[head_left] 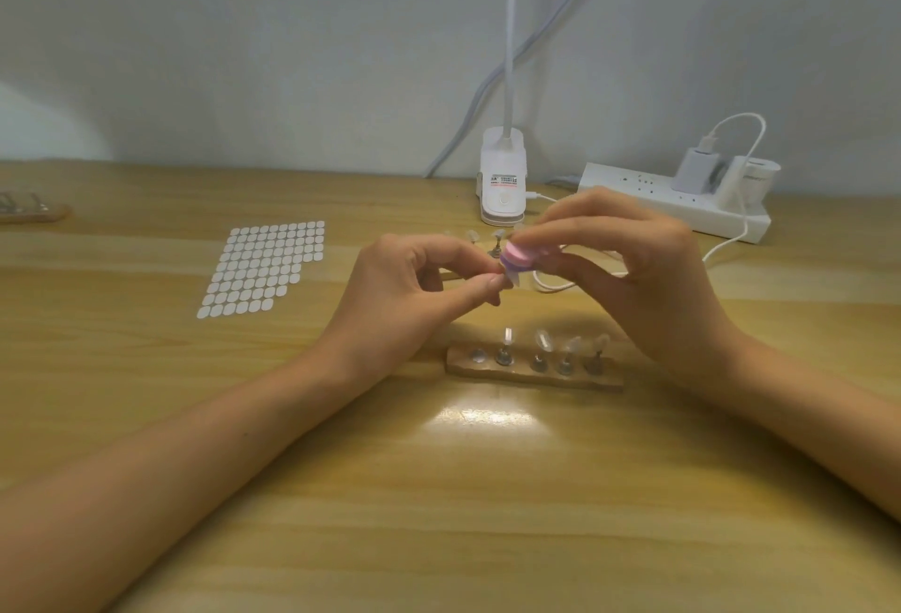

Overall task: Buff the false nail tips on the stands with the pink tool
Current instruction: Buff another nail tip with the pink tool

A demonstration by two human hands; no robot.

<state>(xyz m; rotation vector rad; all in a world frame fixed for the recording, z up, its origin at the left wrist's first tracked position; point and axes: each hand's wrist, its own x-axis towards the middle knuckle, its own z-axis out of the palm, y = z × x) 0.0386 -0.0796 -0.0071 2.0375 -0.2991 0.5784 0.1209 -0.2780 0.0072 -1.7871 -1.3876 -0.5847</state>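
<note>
My right hand [629, 266] pinches the pink tool [665, 255], a small pink and purple buffing block, above the table. My left hand [414, 290] pinches a small stand with a clear false nail tip [516, 277] right under the block, and the block touches the tip. Below my hands a wooden holder [534, 376] carries several metal stands with clear nail tips [542, 342]; its leftmost socket [478, 357] holds no stand. More stands with tips [497, 242] show behind my hands, partly hidden.
A sheet of white oval stickers [263, 268] lies at the left. A white clip lamp base [503, 183] stands at the back, with a white power strip [677, 205], plugs and a cable [721, 251] at the right. Another wooden object [29, 211] sits at the far left edge.
</note>
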